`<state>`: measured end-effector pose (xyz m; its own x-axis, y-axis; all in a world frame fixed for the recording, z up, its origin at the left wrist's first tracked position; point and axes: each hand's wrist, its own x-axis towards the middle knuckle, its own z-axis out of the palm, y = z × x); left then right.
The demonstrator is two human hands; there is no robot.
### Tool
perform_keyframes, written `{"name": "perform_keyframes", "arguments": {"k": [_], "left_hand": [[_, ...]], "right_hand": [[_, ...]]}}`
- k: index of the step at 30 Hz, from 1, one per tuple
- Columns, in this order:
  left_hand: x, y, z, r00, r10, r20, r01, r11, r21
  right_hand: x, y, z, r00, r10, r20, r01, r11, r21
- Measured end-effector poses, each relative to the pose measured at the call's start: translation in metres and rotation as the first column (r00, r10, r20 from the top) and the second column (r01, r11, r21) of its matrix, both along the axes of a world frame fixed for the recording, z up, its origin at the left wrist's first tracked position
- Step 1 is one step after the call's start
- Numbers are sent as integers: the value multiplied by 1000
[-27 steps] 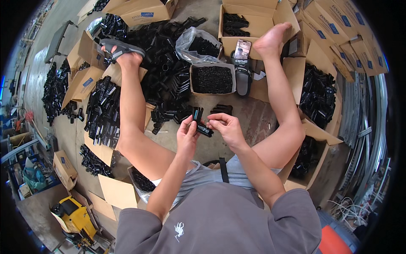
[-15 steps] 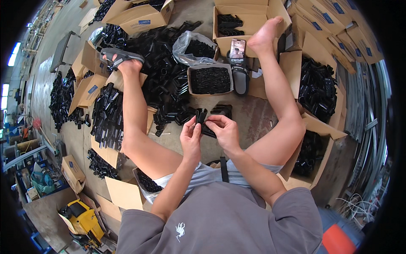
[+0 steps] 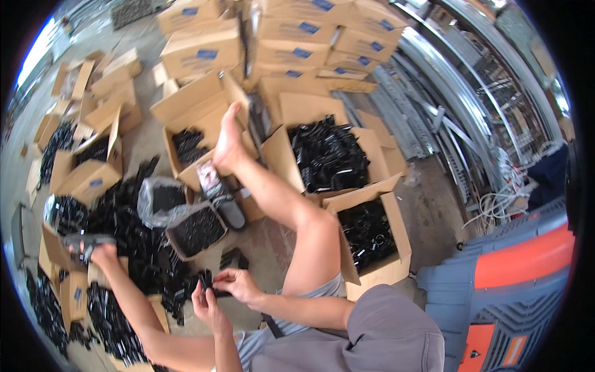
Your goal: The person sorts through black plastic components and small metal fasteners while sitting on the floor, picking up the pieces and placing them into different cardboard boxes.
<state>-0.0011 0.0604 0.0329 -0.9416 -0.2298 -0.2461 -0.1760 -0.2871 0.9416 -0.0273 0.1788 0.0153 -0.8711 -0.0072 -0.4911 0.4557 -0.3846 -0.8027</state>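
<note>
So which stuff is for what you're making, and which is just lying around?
Seems for the job:
black part, held in the left hand, with the right hand at it
small black pieces
heaped black parts

Probably just lying about:
smartphone
slide sandal
metal profiles

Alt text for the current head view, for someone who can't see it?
A person's left hand holds a small black part, the right hand at its side. Around the spread legs are heaps of black parts and open cardboard boxes of them, with stacked cartons and metal rails beyond.
</note>
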Motion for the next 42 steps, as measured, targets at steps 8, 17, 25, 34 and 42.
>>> {"name": "perform_keyframes", "arguments": {"k": [8,17,25,34,42], "left_hand": [[1,2,-1,999,-44,1,44,997,58],[-2,-5,-4,997,-61,-46,63,997,48],[-1,-4,-3,997,-41,-64,43,999,32],[-5,-4,-7,994,-47,-103,45,999,-28],[-4,-5,-2,992,-26,-128,25,1000,-7]], "right_hand": [[-1,8,7,999,17,-40,-15,999,34],[-2,0,9,996,6,-95,11,985,173],[1,5,0,990,71,-124,-53,989,141],[1,8,31,960,187,-211,-68,880,470],[-6,18,36,895,339,-290,-122,811,573]]}}
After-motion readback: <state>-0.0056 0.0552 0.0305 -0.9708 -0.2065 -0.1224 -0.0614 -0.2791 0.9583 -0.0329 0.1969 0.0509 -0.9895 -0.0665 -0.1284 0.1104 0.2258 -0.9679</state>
